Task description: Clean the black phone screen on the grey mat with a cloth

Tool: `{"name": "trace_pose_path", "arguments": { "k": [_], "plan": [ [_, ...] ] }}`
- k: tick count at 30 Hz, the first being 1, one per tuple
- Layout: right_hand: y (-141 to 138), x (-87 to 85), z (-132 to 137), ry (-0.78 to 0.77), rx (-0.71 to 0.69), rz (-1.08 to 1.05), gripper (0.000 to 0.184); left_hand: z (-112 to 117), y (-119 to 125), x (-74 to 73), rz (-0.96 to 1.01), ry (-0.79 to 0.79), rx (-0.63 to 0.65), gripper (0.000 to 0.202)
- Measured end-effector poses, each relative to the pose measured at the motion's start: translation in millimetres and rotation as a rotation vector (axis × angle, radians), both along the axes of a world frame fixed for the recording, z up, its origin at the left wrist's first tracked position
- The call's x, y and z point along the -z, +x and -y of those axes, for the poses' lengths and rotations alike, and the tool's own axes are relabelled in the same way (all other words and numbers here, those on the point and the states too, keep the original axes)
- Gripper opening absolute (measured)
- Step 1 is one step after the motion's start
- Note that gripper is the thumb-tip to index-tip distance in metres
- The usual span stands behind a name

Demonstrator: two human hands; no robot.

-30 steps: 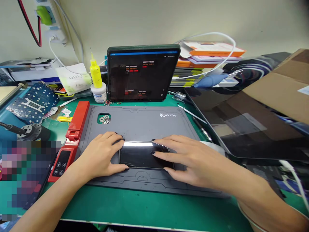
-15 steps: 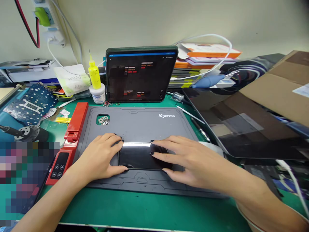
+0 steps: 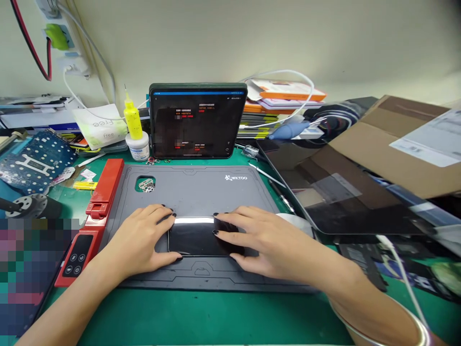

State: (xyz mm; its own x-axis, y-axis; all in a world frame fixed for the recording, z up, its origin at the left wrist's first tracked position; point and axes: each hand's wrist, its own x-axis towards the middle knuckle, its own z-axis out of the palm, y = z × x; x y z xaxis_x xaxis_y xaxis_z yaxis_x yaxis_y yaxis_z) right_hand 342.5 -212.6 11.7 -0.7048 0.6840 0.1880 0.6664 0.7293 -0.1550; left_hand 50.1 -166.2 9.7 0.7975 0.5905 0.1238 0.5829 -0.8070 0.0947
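A black-screened smartphone (image 3: 194, 239) lies flat and crosswise on a grey work mat (image 3: 187, 192), a bright strip of reflection along its far edge. My left hand (image 3: 147, 240) grips its left end, thumb at the near edge and fingers at the far edge. At the right end, my right hand (image 3: 262, 240) holds the phone between the thumb at the near edge and fingers at the far side. One of those right fingers rests on the glass. The phone's right end is partly hidden under that hand.
A red device (image 3: 88, 226) with touch buttons stands left of the mat. Behind are a tablet (image 3: 194, 127), a yellow needle bottle (image 3: 133, 120) and a white jar (image 3: 138, 146). A large dark glass panel (image 3: 324, 197) and cardboard box (image 3: 389, 139) crowd the right.
The camera view has turned slightly right and up, so the scene sits further left and lower. Both hands keep about the same grip on the smartphone.
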Motion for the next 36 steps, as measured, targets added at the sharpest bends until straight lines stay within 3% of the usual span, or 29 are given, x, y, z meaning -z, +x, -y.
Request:
{"name": "trace_pose_path", "arguments": {
  "k": [22, 27, 31, 33, 36],
  "plan": [
    [-1.7, -1.2, -3.6, -0.092, 0.028, 0.004, 0.018, 0.3, -0.7, -1.6, -0.018, -0.057, -0.028, 0.056],
    [-4.5, -5.7, -3.2, -0.113, 0.038, 0.019, 0.017, 1.8, -0.5, -9.5, -0.039, -0.064, -0.036, 0.058],
    [-6.6, -8.7, -1.7, -0.131, 0.059, 0.045, 0.017, -24.6, 10.4, -19.1, -0.1, 0.01, 0.017, 0.043],
    [-6.5, -7.9, -1.7, -0.134, 0.064, 0.04, 0.019, -51.9, 20.1, -21.3, -0.123, 0.213, 0.059, 0.034],
    [-5.2, -4.4, -2.2, -0.124, 0.064, 0.02, 0.022, -98.1, 34.7, -21.5, -0.117, 0.336, 0.051, 0.023]
  ]
}}
